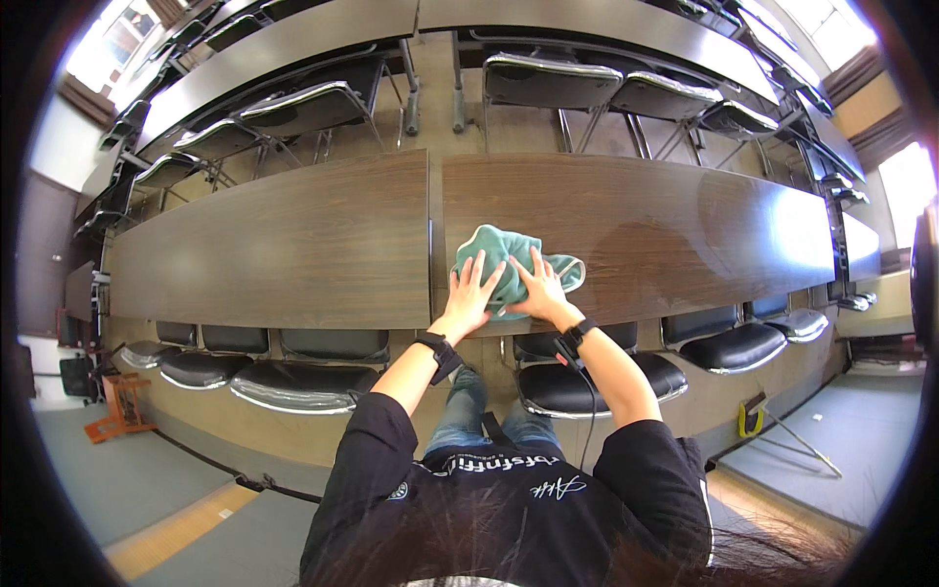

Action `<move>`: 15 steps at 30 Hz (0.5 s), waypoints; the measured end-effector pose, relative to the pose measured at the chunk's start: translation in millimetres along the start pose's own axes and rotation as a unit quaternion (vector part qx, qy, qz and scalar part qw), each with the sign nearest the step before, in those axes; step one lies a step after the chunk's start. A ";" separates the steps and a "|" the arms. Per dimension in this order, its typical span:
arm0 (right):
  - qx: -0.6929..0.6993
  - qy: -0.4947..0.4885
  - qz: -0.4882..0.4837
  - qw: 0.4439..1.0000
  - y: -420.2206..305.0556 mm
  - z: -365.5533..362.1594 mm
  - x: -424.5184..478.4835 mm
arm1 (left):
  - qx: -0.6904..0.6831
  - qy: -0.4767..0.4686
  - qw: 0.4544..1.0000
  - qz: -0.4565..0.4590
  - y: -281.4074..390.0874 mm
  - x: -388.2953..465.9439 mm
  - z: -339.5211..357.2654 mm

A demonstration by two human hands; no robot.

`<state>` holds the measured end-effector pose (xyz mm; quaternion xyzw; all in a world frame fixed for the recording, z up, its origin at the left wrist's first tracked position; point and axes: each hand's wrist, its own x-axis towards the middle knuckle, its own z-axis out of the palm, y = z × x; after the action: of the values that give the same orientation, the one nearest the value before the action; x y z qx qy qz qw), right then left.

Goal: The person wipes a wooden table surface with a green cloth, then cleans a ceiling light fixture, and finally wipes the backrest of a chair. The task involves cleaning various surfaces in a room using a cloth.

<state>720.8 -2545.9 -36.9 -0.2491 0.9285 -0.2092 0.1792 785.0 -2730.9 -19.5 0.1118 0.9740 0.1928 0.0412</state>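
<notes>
A bunched green cloth [493,246] with a pale edge lies at the left end of the right-hand dark wooden table [653,220]. My left hand [469,293] presses on the cloth's left part, fingers spread. Beside it my right hand [541,292] rests on the right part, fingers also spread, with a loop of cloth sticking out beyond it. Whether any cloth is pinched under the palms cannot be told. The tabletop right of the cloth has a darker, glossy patch. Each wrist wears a black band, and a cable runs from the right one.
A second wooden table [279,249] stands at the left, a narrow gap between the two. Black padded chairs [304,381] line the near side, one [565,389] close to my legs. Further tables [293,51] and chairs [550,81] stand beyond. A wooden stand [117,407] is at lower left.
</notes>
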 end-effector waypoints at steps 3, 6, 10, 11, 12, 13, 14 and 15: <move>-0.029 -0.074 -0.026 0.997 -20.9 8.8 -28.6 | 0.054 -0.091 0.994 -0.012 0.9 -4.0 -6.7; -0.061 -0.046 0.010 0.997 -30.3 22.7 -24.6 | 0.020 -0.104 0.994 -0.010 -13.6 0.0 -0.5; -0.064 -0.021 0.022 0.997 -23.4 16.3 17.5 | -0.010 -0.045 0.999 0.010 -42.9 34.0 8.1; -0.065 -0.015 0.017 0.998 -19.8 14.6 32.0 | -0.016 -0.040 0.999 0.000 -50.4 44.4 10.6; -0.067 -0.005 0.011 0.998 -17.9 9.1 50.2 | -0.021 -0.032 0.999 -0.008 -59.0 59.2 10.1; -0.069 0.004 0.004 0.998 -15.9 3.3 68.6 | -0.025 -0.025 0.999 -0.017 -67.1 74.1 8.6; -0.063 -0.002 0.008 0.998 -13.2 -3.1 85.8 | -0.008 -0.007 1.000 -0.017 -76.5 89.1 10.5; -0.054 0.017 0.004 0.998 -6.3 -9.3 105.6 | -0.003 -0.002 1.000 -0.023 -82.8 108.6 3.8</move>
<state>633.4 -2604.8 -50.1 -0.2516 0.9422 -0.1620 0.1508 663.3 -2778.7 -58.9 0.0898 0.9755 0.1950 0.0480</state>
